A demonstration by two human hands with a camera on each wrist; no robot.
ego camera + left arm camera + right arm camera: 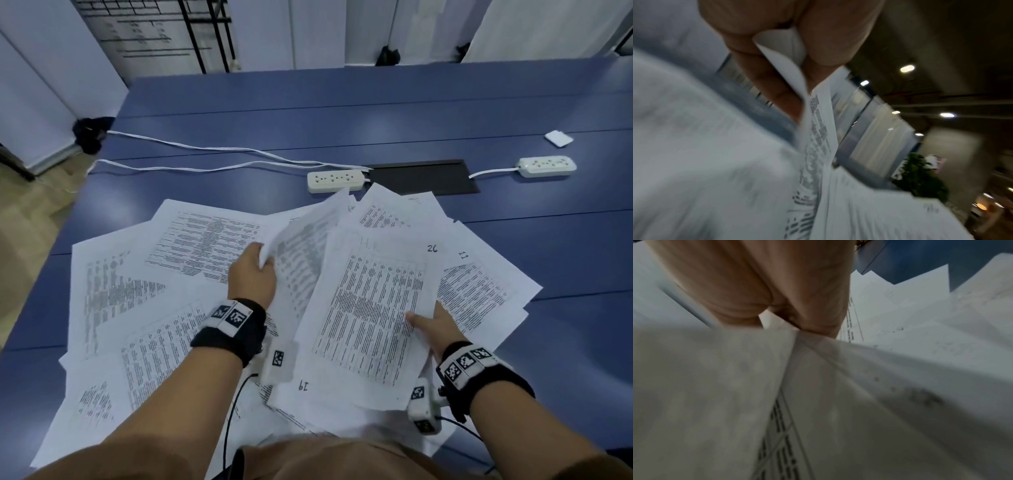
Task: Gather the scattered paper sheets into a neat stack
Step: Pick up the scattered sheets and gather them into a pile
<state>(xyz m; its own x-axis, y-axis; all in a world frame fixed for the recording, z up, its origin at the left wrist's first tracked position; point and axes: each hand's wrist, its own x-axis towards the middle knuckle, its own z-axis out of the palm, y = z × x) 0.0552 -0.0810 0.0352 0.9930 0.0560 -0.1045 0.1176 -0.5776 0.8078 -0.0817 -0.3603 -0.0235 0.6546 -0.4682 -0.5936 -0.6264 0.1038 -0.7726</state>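
Observation:
Many printed white paper sheets point(137, 291) lie scattered and overlapping on the blue table point(342, 113). My left hand point(255, 274) pinches the edge of one lifted, curling sheet point(301, 246); the left wrist view shows that sheet point(812, 129) held between thumb and fingers point(764, 78). My right hand point(430, 327) grips a small bundle topped by the sheet marked 26 point(373, 308), thumb on top and fingers hidden underneath. In the blurred right wrist view my right hand point(781, 324) clasps the sheets point(735, 378) close to the lens.
Two white power strips point(335, 181) point(547, 166) with white cords point(205, 150) lie beyond the papers, either side of a black cable hatch point(421, 176). A small white card point(558, 139) sits far right. The table's left edge drops to a wooden floor point(30, 205).

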